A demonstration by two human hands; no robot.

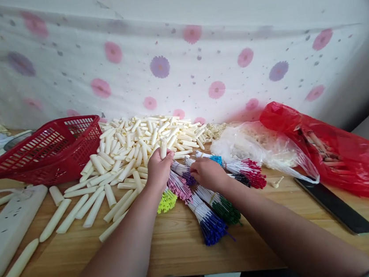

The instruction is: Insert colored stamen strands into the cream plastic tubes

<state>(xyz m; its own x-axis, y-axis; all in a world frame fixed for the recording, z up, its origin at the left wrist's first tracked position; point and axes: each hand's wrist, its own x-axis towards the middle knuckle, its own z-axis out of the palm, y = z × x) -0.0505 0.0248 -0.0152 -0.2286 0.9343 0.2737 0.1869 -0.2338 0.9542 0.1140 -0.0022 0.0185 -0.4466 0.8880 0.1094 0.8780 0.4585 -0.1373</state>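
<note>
One left hand (pixel 160 170) grips one cream tube (pixel 163 149), long axis upright; just right of it, colour-tipped bundles (pixel 210 224) lie fanned on the desk (pixel 173 251), white ends nearest the hands; one right hand (pixel 208 174), fingers curled, hangs over those ends, its hold hidden from where I stand.

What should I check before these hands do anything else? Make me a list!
1. Left hand has hold of a cream tube: ok.
2. That tube's end pokes up above the fingers: ok.
3. Right hand is at the white-stemmed bundles: ok.
4. Right hand has pinched a stem: cannot tell, its fingertips are hidden.
5. Blue-tipped bundle lies apart from the loose tube pile: ok.
6. Black slab is uncovered: not ok, the clear bag's handle overlaps its far end.
</note>
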